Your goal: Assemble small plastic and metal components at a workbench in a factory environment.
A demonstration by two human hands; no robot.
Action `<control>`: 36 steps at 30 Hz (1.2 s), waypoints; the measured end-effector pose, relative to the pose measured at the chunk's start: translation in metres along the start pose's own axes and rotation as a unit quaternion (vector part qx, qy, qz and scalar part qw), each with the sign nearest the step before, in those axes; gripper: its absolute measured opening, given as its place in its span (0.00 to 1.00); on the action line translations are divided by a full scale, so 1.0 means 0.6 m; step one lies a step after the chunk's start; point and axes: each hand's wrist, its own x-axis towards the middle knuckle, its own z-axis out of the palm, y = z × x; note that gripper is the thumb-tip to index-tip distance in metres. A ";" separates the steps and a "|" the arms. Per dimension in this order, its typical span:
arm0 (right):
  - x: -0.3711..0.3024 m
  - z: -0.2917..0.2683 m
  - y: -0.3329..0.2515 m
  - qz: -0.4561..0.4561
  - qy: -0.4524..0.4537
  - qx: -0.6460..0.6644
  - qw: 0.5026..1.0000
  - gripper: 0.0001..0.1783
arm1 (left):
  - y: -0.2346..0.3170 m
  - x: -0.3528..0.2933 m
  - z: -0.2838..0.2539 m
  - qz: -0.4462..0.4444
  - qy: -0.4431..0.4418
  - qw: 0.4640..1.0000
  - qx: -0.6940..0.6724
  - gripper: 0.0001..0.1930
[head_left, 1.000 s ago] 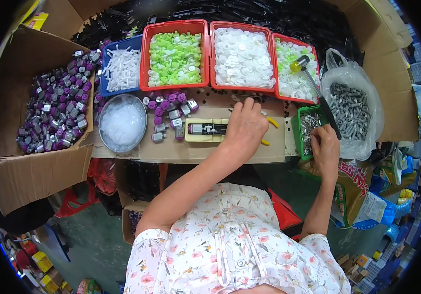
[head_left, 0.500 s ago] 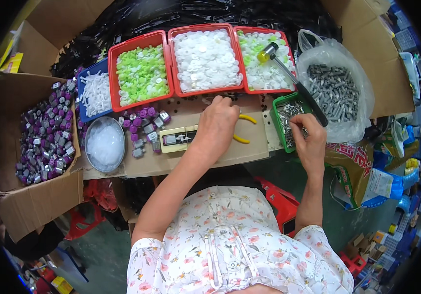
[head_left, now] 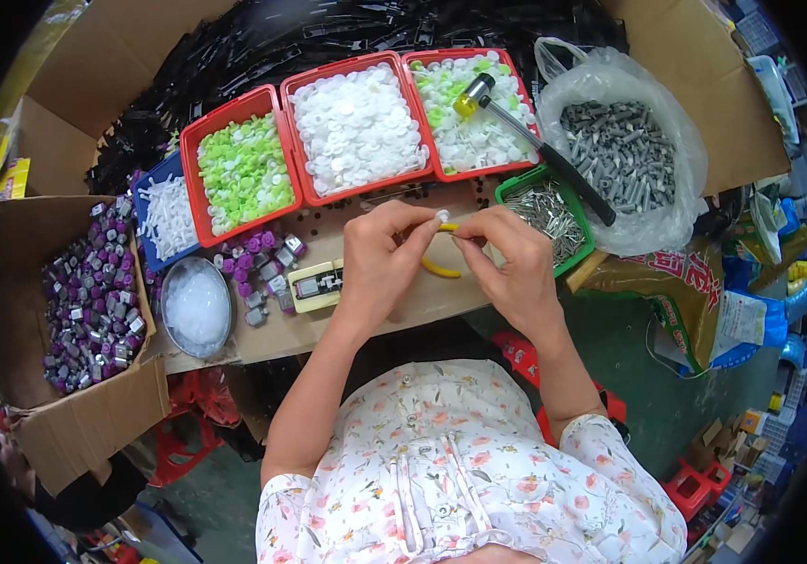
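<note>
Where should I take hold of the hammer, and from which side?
Hammer: best gripped around the black handle, probably coming from the near right with the right hand. The head lies over the rightmost red tray, while the long handle slants down-right toward the wearer, beyond the tray's rim.

Left hand [head_left: 377,256] in a pinch, right hand [head_left: 518,256] curled just beside

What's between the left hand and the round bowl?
The cream holder and, farther left, small purple-and-grey parts lie there; the head view shows it.
</note>
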 end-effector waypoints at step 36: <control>-0.009 0.039 -0.015 0.167 -0.077 0.255 0.949 0.08 | -0.004 -0.066 -0.037 0.041 0.036 0.998 0.018 0.05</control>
